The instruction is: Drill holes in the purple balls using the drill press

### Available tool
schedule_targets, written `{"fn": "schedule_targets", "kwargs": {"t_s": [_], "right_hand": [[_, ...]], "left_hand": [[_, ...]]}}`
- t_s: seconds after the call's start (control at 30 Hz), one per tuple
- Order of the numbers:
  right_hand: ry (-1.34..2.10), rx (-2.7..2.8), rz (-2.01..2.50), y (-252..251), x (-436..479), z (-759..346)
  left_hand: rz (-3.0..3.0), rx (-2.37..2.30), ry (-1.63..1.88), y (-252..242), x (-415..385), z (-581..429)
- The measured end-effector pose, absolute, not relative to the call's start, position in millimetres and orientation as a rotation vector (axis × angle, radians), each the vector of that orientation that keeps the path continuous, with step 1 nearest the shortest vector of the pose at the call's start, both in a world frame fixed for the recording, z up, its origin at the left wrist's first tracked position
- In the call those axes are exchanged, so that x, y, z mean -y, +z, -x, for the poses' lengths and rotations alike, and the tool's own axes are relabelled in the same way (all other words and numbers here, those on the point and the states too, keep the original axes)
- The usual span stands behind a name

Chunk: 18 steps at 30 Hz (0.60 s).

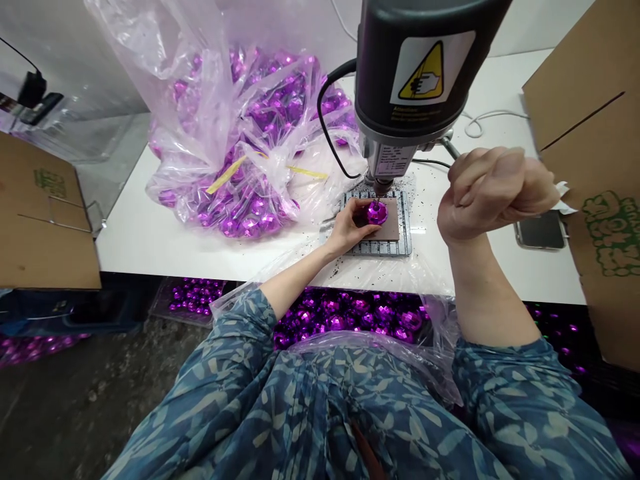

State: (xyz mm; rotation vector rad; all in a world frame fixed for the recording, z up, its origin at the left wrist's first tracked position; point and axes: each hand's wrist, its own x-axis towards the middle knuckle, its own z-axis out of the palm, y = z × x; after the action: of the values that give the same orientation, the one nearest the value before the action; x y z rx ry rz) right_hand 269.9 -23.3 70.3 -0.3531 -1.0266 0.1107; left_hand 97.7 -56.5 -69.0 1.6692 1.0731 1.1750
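Purple faceted shiny bead (377,213) sits pinched in left hand (350,230) under drill bit (379,197)

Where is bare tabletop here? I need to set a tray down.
Free: the table edge strip left of the left hand, in front of the bag. Crowded: around the drill, between the right hand, phone and box.

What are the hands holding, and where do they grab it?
The left hand pinches a purple ball by its sides under the drill. The right hand is a closed fist; what it grips is hidden.
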Motion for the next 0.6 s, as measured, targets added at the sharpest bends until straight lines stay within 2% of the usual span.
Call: {"fn": "schedule_targets", "kwargs": {"t_s": [0.3,0.47,0.6], "right_hand": [[0.114,1.135,0.292,52.7,29.4,-271.3],[0.249,1.089,0.405,116.4,47.8,-257.7],[0.423,1.11,0.542,163.4,28.2,-256.7]], "left_hand": [[-1.636,-1.089,1.185,-64.6,59.5,-98.0],[-1.623,-1.084,1.153,-60.2,58.0,-100.5],[-1.751,-1.167,1.183,-42.9,72.2,-94.5]]}}
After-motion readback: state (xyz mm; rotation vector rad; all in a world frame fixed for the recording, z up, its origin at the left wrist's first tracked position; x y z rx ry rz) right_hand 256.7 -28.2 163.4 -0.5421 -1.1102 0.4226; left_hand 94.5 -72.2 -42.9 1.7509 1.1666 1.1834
